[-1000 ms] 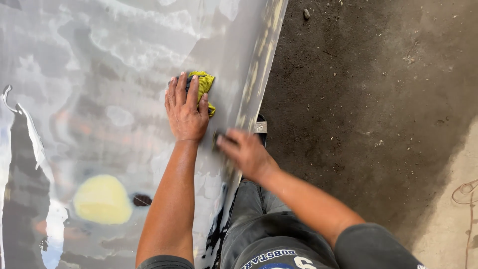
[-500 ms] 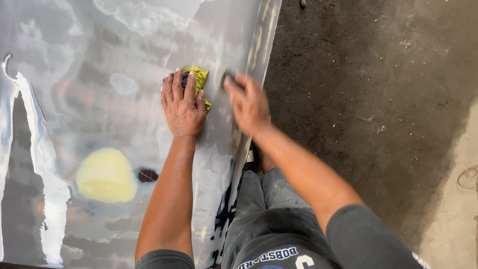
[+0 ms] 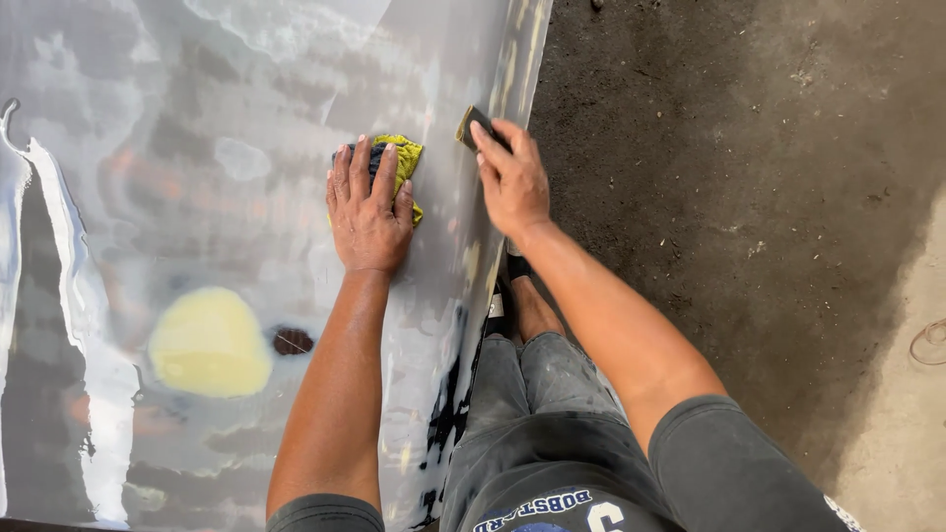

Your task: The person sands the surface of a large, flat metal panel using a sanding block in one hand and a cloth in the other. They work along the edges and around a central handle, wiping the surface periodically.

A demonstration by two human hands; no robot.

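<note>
Yellow-green cloth [image 3: 402, 158], bunched up with some dark fabric in it, sits pinned under the fingertips of the left hand [image 3: 368, 212]; that hand lies flat, palm down, fingers spread and pointing up the sheet, so it's pressing the rag rather than closing round it. Just to the right, near but not touching, the right hand [image 3: 512, 182] has its grip closed on a small dark block [image 3: 475, 125] with a tan edge, looks like a sanding block to me; the block pokes out past the fingertips up and to the left, tilted, its long axis running roughly along the panel's edge. So the block sits right beside the cloth, slightly higher in the view, and the right hand is the one nearer the edge strip.

The surface is a big glossy grey metal panel [image 3: 197, 118], wet-looking and full of reflections; there's a pale yellow round patch [image 3: 210, 342] lower left with a small dark spot [image 3: 292, 341] just beside it, well apart from both hands; black smears run down near the panel's lower right edge.

Past the edge it's rough dark ground [image 3: 729, 177], with lighter concrete [image 3: 907, 424] in the bottom right corner; the person's grey shorts and a sandalled foot [image 3: 512, 296] show between panel and ground.
</note>
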